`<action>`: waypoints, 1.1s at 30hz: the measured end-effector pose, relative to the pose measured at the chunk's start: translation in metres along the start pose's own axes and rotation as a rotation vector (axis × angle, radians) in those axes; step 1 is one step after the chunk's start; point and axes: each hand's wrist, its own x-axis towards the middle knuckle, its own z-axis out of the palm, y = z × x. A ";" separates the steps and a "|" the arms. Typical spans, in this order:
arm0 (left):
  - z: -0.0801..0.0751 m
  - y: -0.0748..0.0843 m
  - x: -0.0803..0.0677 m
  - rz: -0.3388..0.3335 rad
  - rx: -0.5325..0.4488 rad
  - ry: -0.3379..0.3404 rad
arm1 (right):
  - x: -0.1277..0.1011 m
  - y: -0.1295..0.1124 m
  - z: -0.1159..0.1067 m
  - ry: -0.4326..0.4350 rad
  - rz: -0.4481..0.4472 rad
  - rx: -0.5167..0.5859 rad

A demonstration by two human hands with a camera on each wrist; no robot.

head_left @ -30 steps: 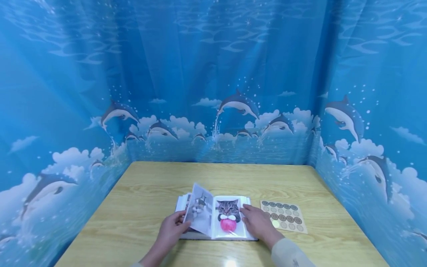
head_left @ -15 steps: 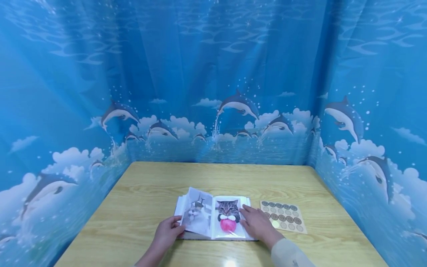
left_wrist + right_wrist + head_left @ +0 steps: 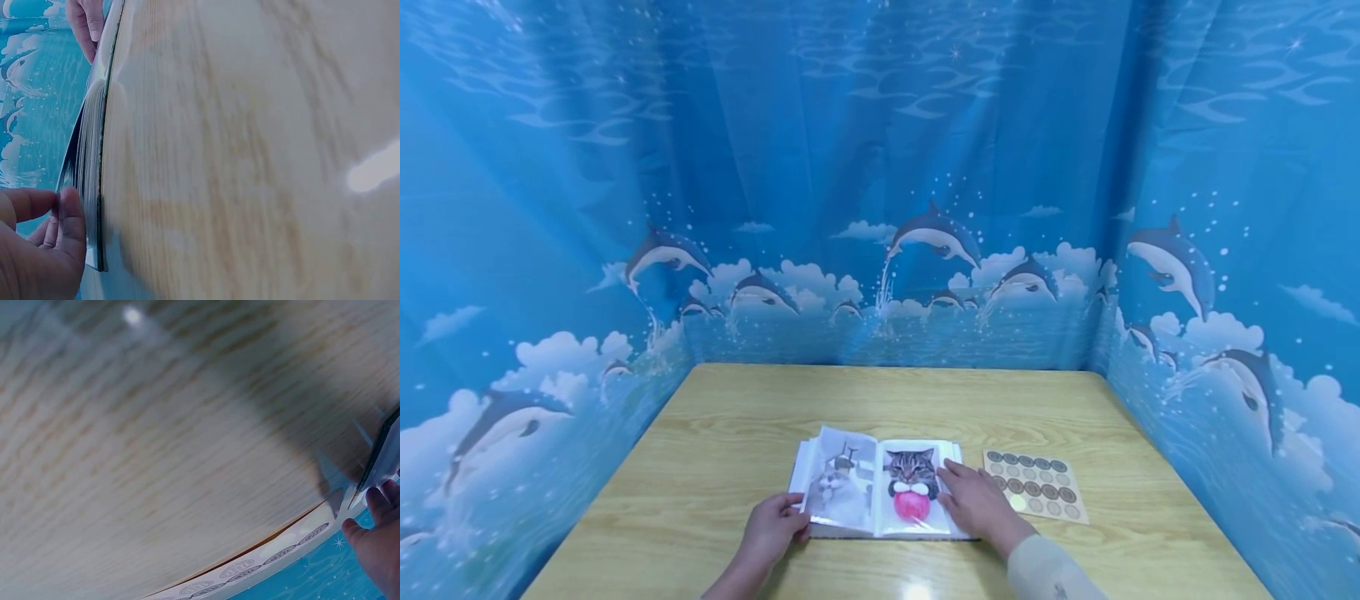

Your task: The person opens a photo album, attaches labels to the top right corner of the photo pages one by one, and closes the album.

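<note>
A photo album (image 3: 877, 492) lies spread on the wooden table. Its left leaf, with a pale cat photo (image 3: 841, 496), is slightly raised over the pages beneath. On the right page is a tabby cat photo (image 3: 913, 471) with a pink ball. My left hand (image 3: 769, 532) pinches the left leaf's outer edge between thumb and forefinger; the left wrist view shows the album's page stack (image 3: 94, 137) beside those fingers. Laid on the right page's outer margin, my right hand (image 3: 981, 504) has its fingers extended. Only part of that hand shows in the right wrist view.
Right of the album lies a beige card (image 3: 1051, 492) with rows of dark and pale round stickers, partly overlapped by the right hand in the head view. A blue dolphin-print curtain (image 3: 880, 167) surrounds the table (image 3: 737, 417) at the back and sides.
My left hand has moved left and slightly down with the leaf, which now leans much flatter over the left side. The right hand has stayed on the right page.
</note>
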 end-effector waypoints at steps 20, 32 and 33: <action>-0.002 -0.004 -0.002 -0.083 -0.023 0.000 | 0.000 0.000 0.000 0.003 -0.007 -0.016; -0.008 -0.005 -0.004 -0.084 0.008 0.066 | 0.000 0.001 0.001 -0.003 -0.014 -0.029; -0.009 -0.004 -0.003 -0.080 0.008 0.076 | 0.001 0.002 0.001 -0.001 -0.015 -0.032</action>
